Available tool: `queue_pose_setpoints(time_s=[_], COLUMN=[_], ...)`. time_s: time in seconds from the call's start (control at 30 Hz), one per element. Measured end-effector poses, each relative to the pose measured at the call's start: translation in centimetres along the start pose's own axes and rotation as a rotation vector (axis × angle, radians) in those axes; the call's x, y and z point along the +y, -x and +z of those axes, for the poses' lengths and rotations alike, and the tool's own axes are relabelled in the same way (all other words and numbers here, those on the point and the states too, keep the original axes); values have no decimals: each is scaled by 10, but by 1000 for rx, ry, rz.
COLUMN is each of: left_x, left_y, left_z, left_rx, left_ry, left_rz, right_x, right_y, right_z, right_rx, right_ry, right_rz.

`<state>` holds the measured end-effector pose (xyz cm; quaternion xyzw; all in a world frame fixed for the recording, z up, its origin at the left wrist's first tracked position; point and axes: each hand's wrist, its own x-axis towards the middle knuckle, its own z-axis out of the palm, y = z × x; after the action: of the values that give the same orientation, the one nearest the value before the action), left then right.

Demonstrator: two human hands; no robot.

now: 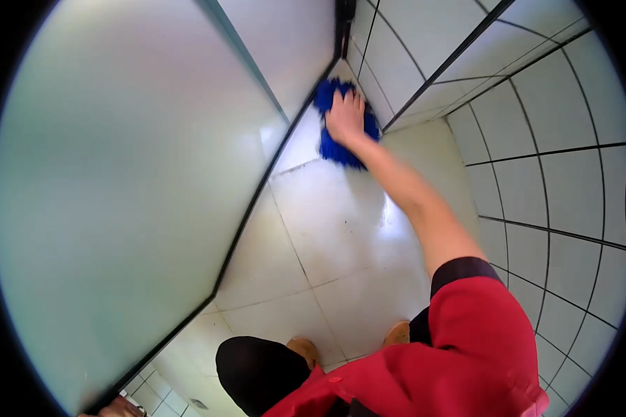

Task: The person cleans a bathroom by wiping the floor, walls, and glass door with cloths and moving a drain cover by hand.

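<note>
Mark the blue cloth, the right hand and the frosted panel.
Blue cloth (340,152): head view, on its shaggy lower part.
Right hand (345,120): head view, on the back of the hand.
Frosted panel (125,181): head view, on its broad face.

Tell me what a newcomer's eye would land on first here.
Most likely the shaggy blue cloth, bright against the pale floor near the top centre, with the right hand on it. Next comes the red sleeve at lower right, then the large frosted panel filling the left side.
</note>
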<state>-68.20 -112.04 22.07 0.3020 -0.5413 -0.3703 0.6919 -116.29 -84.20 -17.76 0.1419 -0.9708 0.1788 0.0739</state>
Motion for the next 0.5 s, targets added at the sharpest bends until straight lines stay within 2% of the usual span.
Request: queue_pose_setpoints(time_s=[0.07, 0.17, 0.2, 0.23, 0.3, 0.33, 0.37, 0.4, 0.47, 0.5], left_x=[3, 2, -4, -5, -10, -16, -14, -12, -13, -5], left_y=[-1, -22, -29, -31, -40, -41, -31, -21, -16, 0], left_z=[2, -19, -26, -30, -41, -38, -29, -19, -12, 2], left_rx=[9, 6, 0, -117, -114, -120, -63, -6, -43, -16], left_ry=[24, 53, 107, 158, 164, 189, 130, 70, 72, 39], left_rz=[-3, 8, 16, -22, -43, -53, -34, -19, -81, -119], right_x=[8, 0, -10, -24, -49, -65, -74, -79, -82, -82], right_y=[-52, -54, -38, -12, 55, 83, 106, 119, 148, 165], right_z=[-1, 7, -2, -13, 0, -2, -8, -17, -15, -33], right_rx=[-114, -3, -80, -157, -56, -148, -89, -270, -606, -676], right_ry=[8, 72, 91, 112, 106, 23, -120, -151, -455, -599], right_rz=[31, 61, 11, -38, -240, -303, -428, -536, -564, -430])
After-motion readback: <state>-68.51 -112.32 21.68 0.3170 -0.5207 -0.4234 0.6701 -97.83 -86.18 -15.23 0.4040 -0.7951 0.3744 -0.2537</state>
